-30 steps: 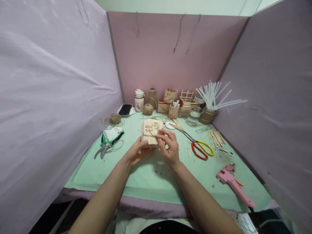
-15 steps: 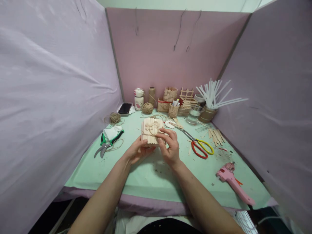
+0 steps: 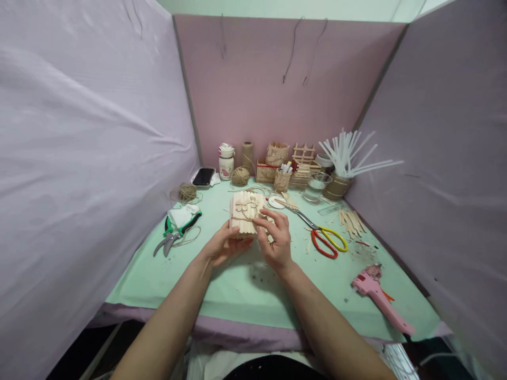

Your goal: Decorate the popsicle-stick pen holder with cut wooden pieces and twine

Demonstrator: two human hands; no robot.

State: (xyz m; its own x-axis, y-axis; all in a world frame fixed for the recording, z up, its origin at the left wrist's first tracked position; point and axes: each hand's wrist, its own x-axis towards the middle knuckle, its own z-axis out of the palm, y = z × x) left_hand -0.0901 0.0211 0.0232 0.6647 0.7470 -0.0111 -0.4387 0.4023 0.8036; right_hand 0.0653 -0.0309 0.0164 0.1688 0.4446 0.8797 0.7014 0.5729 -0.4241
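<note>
A small box-like piece of pale craft sticks with scalloped ends (image 3: 244, 226) is held up above the table. Flower shapes (image 3: 247, 205) and a strand of twine decorate its face. My left hand (image 3: 224, 245) grips it from the lower left, thumb on the front edge and fingers beneath. Bent and apart, the fingers of my right hand (image 3: 275, 237) rest on the right part of the face, with the index fingertip on the twine by the flower stems. The right edge is partly hidden by that hand.
Scissors (image 3: 325, 240) and a pink glue gun (image 3: 380, 298) lie to the right, near loose sticks (image 3: 351, 222). Green-handled pruning shears (image 3: 178, 229) and a twine ball (image 3: 187, 192) are left. A glass bowl of water (image 3: 316, 186), a bottle (image 3: 226, 161) and glue sticks (image 3: 346, 150) stand behind.
</note>
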